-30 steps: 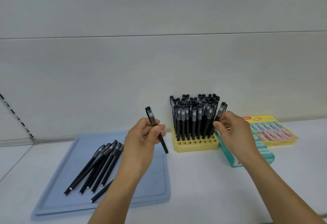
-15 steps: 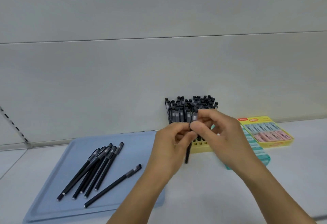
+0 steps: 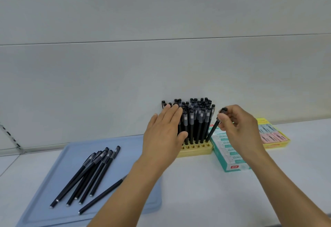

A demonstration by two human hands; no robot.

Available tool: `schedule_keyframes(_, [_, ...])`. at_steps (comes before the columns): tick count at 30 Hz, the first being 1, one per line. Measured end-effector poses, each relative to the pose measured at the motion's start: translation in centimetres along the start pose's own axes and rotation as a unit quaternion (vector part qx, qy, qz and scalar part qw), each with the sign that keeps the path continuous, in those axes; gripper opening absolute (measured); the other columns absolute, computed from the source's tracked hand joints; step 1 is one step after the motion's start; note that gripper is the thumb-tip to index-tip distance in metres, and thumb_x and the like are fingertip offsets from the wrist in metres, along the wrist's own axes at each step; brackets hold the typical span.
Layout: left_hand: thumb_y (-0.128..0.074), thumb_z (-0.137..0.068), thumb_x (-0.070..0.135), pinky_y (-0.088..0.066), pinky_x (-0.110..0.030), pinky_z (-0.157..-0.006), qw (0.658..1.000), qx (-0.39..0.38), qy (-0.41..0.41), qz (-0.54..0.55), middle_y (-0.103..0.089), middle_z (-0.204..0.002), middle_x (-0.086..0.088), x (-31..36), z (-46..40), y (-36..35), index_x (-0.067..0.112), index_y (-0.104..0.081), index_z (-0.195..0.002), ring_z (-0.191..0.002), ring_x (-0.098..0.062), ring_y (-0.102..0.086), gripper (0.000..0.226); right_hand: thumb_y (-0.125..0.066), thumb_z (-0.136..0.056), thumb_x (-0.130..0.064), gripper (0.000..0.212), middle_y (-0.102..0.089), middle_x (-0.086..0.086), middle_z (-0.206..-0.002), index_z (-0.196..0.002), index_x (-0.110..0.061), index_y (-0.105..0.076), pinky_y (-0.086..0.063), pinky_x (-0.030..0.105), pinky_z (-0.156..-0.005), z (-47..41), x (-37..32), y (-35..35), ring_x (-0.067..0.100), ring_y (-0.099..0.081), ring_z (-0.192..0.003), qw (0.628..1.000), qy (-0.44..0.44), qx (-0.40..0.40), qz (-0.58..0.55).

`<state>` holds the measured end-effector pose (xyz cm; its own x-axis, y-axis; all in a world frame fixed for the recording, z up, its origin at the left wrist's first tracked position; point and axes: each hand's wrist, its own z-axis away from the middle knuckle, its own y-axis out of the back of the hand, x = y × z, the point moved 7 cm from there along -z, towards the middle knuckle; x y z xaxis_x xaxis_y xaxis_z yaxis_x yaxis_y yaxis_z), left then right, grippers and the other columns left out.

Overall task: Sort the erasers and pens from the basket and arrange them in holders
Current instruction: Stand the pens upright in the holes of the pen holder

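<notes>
One black pen (image 3: 213,130), pinched in the right hand (image 3: 238,128), slants into the yellow holder's (image 3: 197,150) right edge; the left hand (image 3: 164,133), fingers straight, steadies the standing pens (image 3: 195,119). Forced crooked, it could topple neighbours.

Matt black plastic pens (image 3: 195,122), smooth yellow plastic holder (image 3: 196,150).

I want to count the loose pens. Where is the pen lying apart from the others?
In the head view, the single pen lies on the blue tray, lower left, just right of the pen pile and partly under the left forearm.
</notes>
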<state>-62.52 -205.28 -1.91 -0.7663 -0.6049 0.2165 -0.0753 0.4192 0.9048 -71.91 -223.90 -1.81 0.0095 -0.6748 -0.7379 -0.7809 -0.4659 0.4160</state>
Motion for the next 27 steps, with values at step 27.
schedule_keyframes(27, [-0.062, -0.090, 0.041, -0.046, -0.028, -0.075, 0.938, -0.065, 0.341, -0.010, -0.061, -0.111, 0.003, -20.4, 14.2, 2.7, 0.032, -0.063, -0.122, -0.101, -0.019, -0.060, 0.033, -0.039, -0.097, -0.055, 0.042, -0.057, -0.005, -0.081, -0.091, -0.022, -0.063, -0.035, 0.031, -0.063, 12.9, -12.6, -22.3, 0.017, -0.054, -0.079, 0.872, 0.160, -0.426, 0.182])
